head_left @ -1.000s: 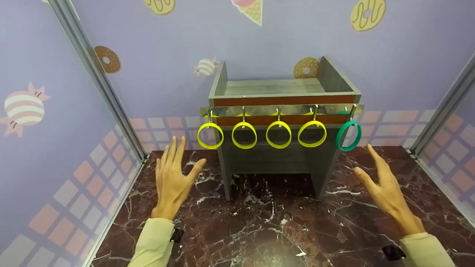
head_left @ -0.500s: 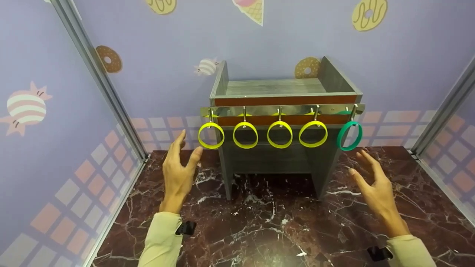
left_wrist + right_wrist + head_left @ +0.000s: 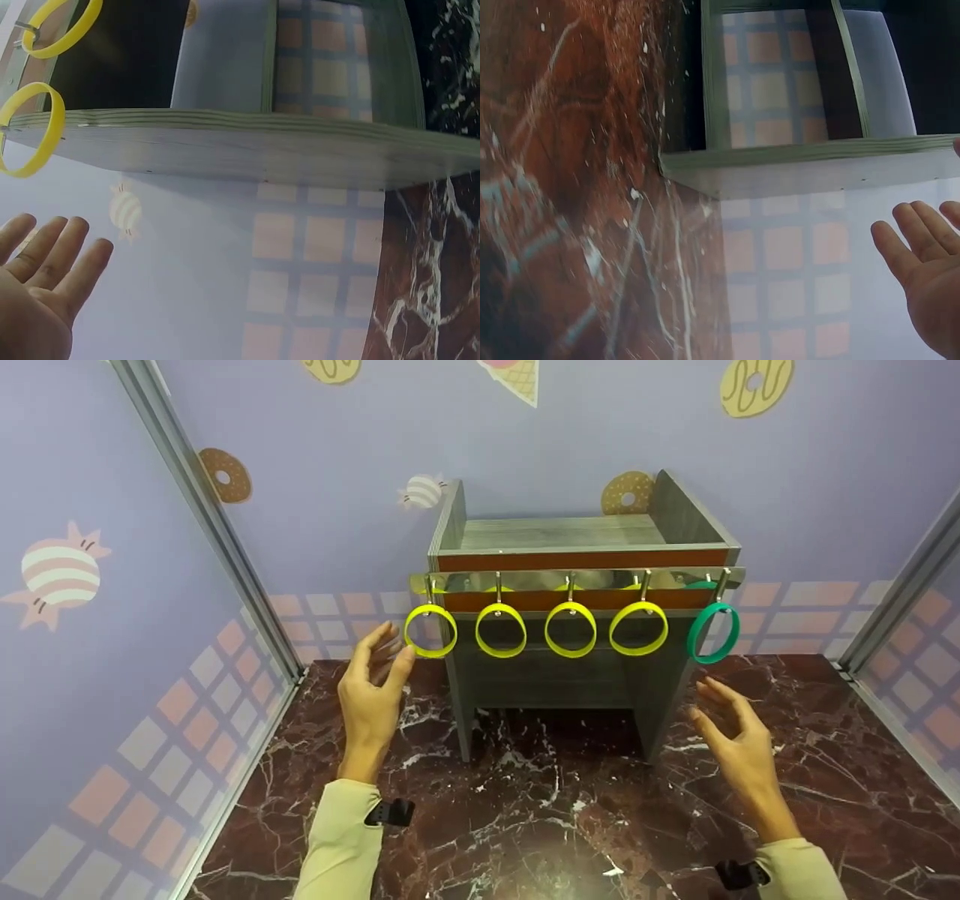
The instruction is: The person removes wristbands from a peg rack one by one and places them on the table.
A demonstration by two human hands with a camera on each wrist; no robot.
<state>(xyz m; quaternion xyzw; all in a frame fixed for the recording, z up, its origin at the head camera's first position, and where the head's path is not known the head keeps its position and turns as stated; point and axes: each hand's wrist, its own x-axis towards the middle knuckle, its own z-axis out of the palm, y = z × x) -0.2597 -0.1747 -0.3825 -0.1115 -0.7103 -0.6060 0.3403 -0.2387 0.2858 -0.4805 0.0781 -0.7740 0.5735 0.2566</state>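
Several rings hang in a row from the hooks of a metal rail [image 3: 525,580]. Most are yellow, and the one at the right end is a green ring [image 3: 694,641]. My left hand [image 3: 369,690] is beside the leftmost yellow ring [image 3: 407,639], fingers loosely bent and thumb tip at the ring's edge in the head view. In the left wrist view the same yellow ring [image 3: 54,127] hangs apart from my fingers [image 3: 86,274], with nothing in the palm. Below the green ring, my right hand [image 3: 742,746] holds nothing, its fingers [image 3: 911,236] relaxed.
The rail is fixed across the front of a grey wooden shelf unit [image 3: 675,690] with an open top tray. It stands on a dark red marbled tabletop [image 3: 525,825]. A printed lilac wall [image 3: 337,510] rises behind, with side panels left and right.
My left hand has moved right and closer to the leftmost yellow ring, its fingers bending. My right hand has moved left, below the green ring. The rings still hang on their hooks.
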